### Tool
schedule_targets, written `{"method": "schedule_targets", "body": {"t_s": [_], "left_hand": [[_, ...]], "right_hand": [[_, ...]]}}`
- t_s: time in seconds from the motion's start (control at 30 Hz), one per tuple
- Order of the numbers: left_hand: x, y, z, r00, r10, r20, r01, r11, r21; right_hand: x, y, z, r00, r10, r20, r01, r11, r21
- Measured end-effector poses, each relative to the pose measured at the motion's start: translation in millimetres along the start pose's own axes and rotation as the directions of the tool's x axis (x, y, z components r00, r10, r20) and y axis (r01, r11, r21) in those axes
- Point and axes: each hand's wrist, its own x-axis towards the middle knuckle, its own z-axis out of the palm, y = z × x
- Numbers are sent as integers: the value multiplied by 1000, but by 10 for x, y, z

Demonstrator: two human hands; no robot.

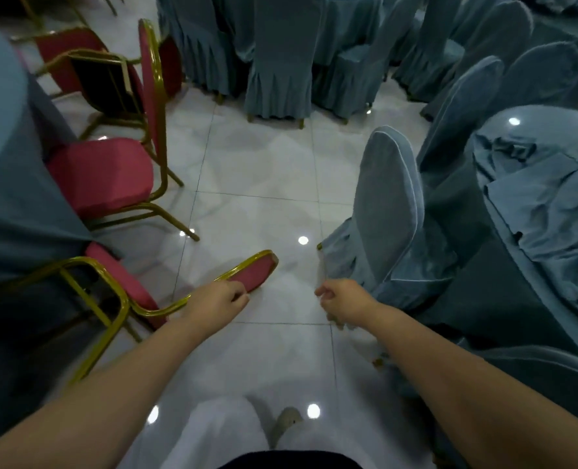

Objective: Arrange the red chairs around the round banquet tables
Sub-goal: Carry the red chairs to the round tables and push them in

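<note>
- The left hand (218,301) is stretched forward and low, its fingers curled round the top edge of the backrest of the nearest red chair (125,282), at the gold frame.
- The right hand (343,304) is held out at a similar height, over the floor (257,164) and just beside a blue-covered chair (387,211); its fingers are loosely curled, and nothing is seen in them, though the fingertips are turned away and partly hidden.
- Both forearms are bare and run in from the bottom corners of the view.
- The gripped red chair is tilted, its backrest leaning out over the floor while its seat lies against the draped cloth of the left bench (7,204); its lower legs are hidden in shadow under that cloth.
- A second red chair (111,174) stands upright just beyond it, its seat tucked toward the same bench.
- A third red chair (88,72) is seen farther back on the left, with the dark underside of a seat showing; whether it is tipped or stacked cannot be made out.
- The left bench is cut off by the frame edge, so only part of its round top is shown.
- On the right bench (531,137), crumpled blue cloth (551,204) is heaped; what lies beneath it is hidden.
- More covered chairs (274,62) are grouped at the far side, their tops cut off.
- A light shoe (287,423) is seen at the bottom, blurred.
</note>
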Motion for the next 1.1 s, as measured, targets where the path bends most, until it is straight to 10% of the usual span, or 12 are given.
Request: {"method": "schedule_targets", "body": {"t_s": [0.63, 1.1], "left_hand": [[1765, -864, -155, 937, -336, 94, 339, 941, -18], [3064, -1267, 1070, 864, -422, 273, 460, 884, -88]], "right_hand": [[2485, -631, -353, 975, -89, 205, 116, 985, -124], [4125, -52, 152, 922, 16, 386, 25, 995, -101]]}}
